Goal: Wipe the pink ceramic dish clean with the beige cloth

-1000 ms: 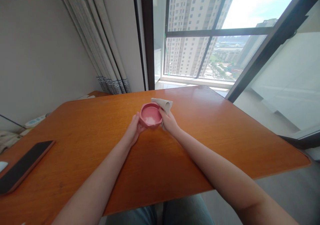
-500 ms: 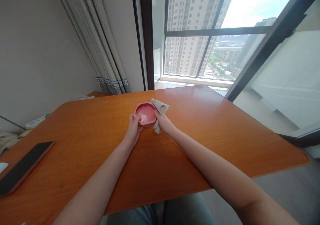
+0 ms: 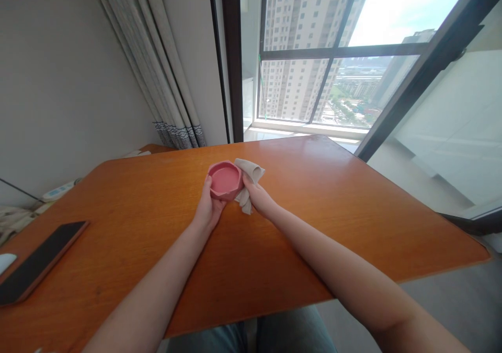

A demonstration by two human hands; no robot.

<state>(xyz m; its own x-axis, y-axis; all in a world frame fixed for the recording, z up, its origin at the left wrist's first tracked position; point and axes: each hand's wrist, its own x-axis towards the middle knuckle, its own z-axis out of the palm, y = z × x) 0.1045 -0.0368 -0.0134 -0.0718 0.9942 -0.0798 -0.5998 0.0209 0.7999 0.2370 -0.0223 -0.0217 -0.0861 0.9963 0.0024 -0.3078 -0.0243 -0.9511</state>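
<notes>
A shallow pink dish (image 3: 226, 178) with a faceted rim is held up over the wooden table (image 3: 314, 217), its hollow facing me. My left hand (image 3: 207, 202) grips the dish at its left side, thumb on the rim and fingers underneath. At the right side, my right hand (image 3: 257, 196) is closed on a light grey cloth (image 3: 251, 170), which lies against the dish's outer wall. One end of the cloth sticks out above the hand and another hangs below. Some of the right fingers are hidden behind the cloth and dish.
A dark flat pad (image 3: 43, 261) lies at the table's left, with a white rounded object (image 3: 6, 262) beside it. Behind the left edge is a white power strip (image 3: 58, 191). A curtain (image 3: 157, 70) and a large window (image 3: 333, 55) stand beyond the far edge.
The dish has tilted, so more of its near outer wall shows, and my left thumb has shifted from inside the dish to its left rim. The cloth stays at the right side.
</notes>
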